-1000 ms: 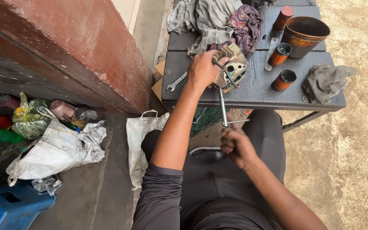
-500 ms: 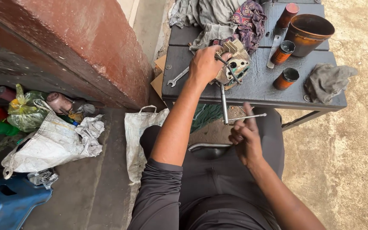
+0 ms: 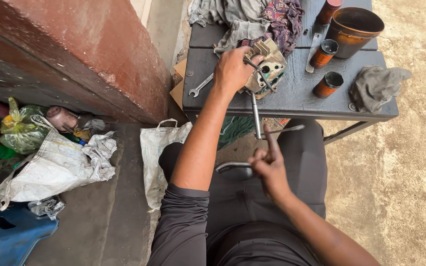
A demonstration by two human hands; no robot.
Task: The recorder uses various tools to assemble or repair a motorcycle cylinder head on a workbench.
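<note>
Head view, looking down at a seated person's two arms, with the dark metal table as the landmark. The left hand reaches onto the table and is closed over the near side of a worn metal engine part, holding it down on the tabletop. The right hand hangs in front of the table's near edge, above the lap, fingers curled around the cross handle of a T-handle wrench, one finger raised against the bar. The wrench's shaft runs from that hand up over the table edge to the engine part, where its tip meets the part under the left hand.

On the table, left of the engine part, lies an open-ended spanner. Behind the part sits a heap of rags. To its right stand two small rusty cans and, further back, an orange-brown bucket; a grey cloth lies at the table's right end. Left of the table, on the ground by a red-brown wall, lie a white sack and bags of rubbish.
</note>
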